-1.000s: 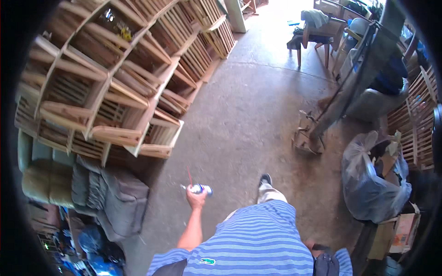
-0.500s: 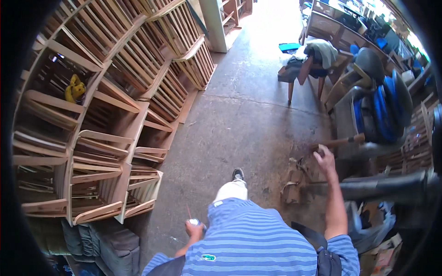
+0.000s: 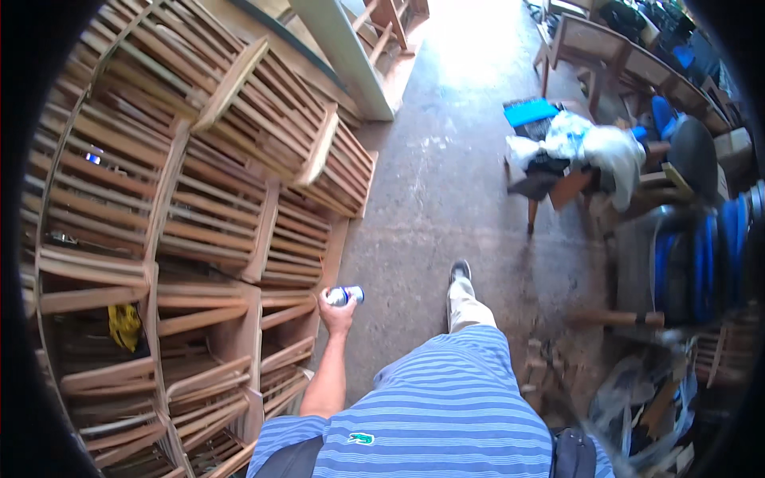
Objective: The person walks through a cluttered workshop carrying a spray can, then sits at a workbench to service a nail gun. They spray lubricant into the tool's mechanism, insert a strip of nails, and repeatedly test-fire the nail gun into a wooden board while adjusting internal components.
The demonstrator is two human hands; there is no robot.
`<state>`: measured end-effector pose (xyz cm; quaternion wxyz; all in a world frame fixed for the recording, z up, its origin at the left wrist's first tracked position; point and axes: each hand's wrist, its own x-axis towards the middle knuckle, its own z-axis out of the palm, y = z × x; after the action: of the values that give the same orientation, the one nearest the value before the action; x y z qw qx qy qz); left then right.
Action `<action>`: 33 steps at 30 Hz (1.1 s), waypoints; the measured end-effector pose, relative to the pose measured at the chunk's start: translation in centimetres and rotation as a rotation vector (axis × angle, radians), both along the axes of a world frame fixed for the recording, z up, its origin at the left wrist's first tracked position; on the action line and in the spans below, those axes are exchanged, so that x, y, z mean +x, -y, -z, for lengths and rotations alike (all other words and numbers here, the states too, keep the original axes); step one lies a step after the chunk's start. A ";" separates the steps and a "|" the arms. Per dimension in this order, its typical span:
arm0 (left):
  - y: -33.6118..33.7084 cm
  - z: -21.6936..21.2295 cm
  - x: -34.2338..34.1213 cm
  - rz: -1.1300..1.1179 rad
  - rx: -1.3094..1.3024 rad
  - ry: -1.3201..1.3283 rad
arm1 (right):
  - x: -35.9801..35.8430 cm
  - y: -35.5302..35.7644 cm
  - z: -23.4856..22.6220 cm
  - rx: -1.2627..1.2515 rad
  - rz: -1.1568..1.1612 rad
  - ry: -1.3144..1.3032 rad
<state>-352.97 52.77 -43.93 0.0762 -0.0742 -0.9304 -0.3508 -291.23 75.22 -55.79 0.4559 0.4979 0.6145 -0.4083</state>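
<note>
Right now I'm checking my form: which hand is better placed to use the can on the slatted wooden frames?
Left, probably. The left hand already holds the small can in its grip, right beside the stacked slatted wooden frames on that side. The right hand is not in view.

The person wears a short-sleeved shirt [image 3: 446,414] in light blue with fine darker blue and white horizontal stripes, and a small green emblem [image 3: 360,438] sits on its chest. The left forearm [image 3: 327,374] is bare below the sleeve. The trousers [image 3: 466,307] are pale beige, ending in a dark shoe [image 3: 460,271] with a lighter sole. Dark straps [image 3: 570,454], possibly from a bag, cross both shoulders.
</note>
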 end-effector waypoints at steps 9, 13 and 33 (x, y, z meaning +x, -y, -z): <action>-10.7 3.9 -10.2 -0.204 -0.194 0.418 | -49.2 -44.2 -7.2 0.618 0.049 -0.973; -18.5 4.1 -15.9 -0.232 -0.385 0.548 | -65.2 -59.9 -16.8 0.699 0.224 -1.168; -90.6 -0.6 -75.6 0.169 0.096 -0.014 | -75.4 -76.5 2.2 0.099 0.259 -0.082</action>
<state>-428.59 143.40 -43.29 0.0561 -0.1510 -0.9023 -0.3999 -366.62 151.77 -57.98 0.3488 0.5777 0.5826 -0.4530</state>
